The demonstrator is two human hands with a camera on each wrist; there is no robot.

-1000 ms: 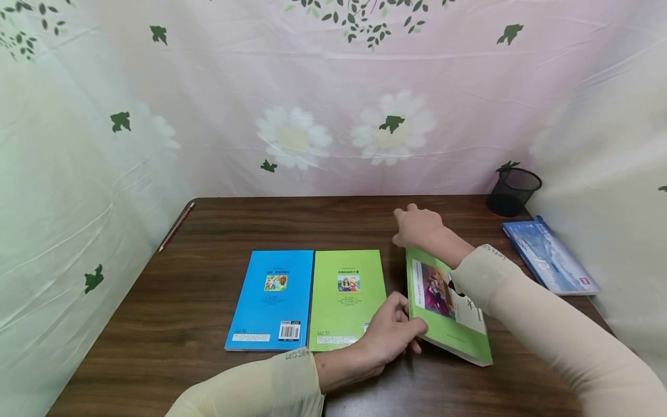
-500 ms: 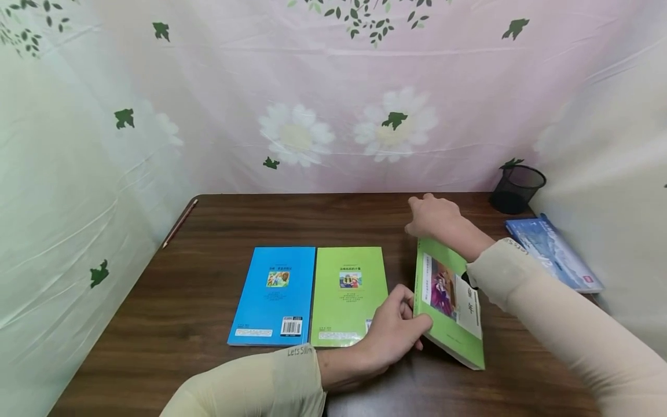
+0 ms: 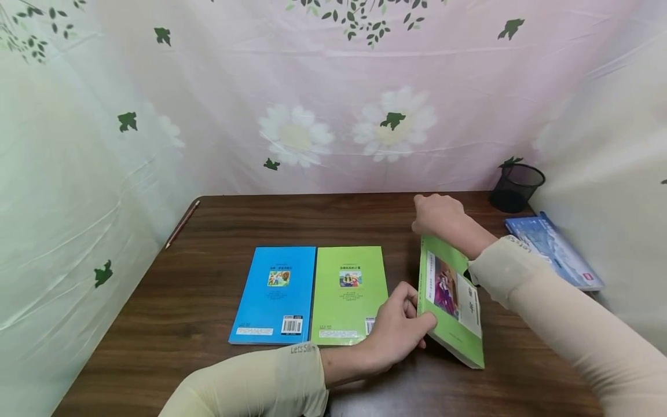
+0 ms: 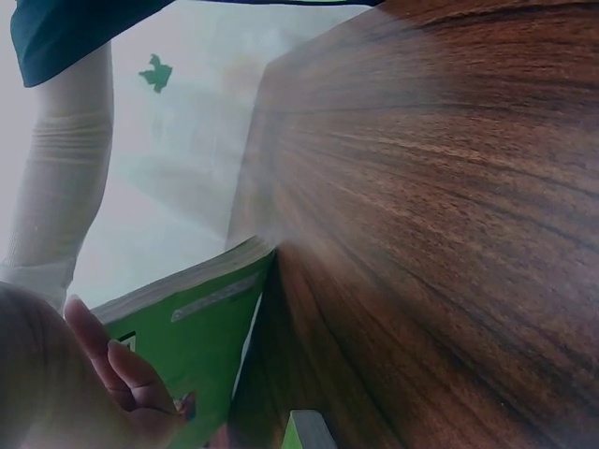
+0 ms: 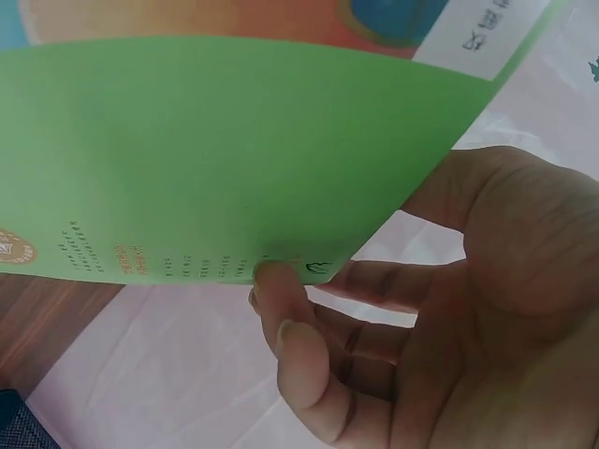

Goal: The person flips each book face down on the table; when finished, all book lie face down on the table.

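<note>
Both hands hold a green book (image 3: pixel 450 307), tilted up on the table with its picture cover showing. My left hand (image 3: pixel 398 327) pinches the book's left edge near the bottom, thumb on the cover. At the top edge is my right hand (image 3: pixel 440 214); in the right wrist view its fingers (image 5: pixel 290 318) grip a corner of the green cover (image 5: pixel 215 168). The left wrist view shows the book's underside (image 4: pixel 206 327) raised off the wood. A blue book (image 3: pixel 276 295) and another green book (image 3: pixel 351 295) lie flat side by side, left of the held one.
A black mesh pen cup (image 3: pixel 516 188) stands at the back right corner. In front of it lies a blue-and-white book (image 3: pixel 554 252) by the right curtain. A pencil (image 3: pixel 182 225) lies along the table's left edge. Floral curtains surround the dark wooden table (image 3: pixel 182 289).
The held green book has tilted up more steeply on its right edge. Its left side and my right hand have shifted right; my left hand has followed slightly.
</note>
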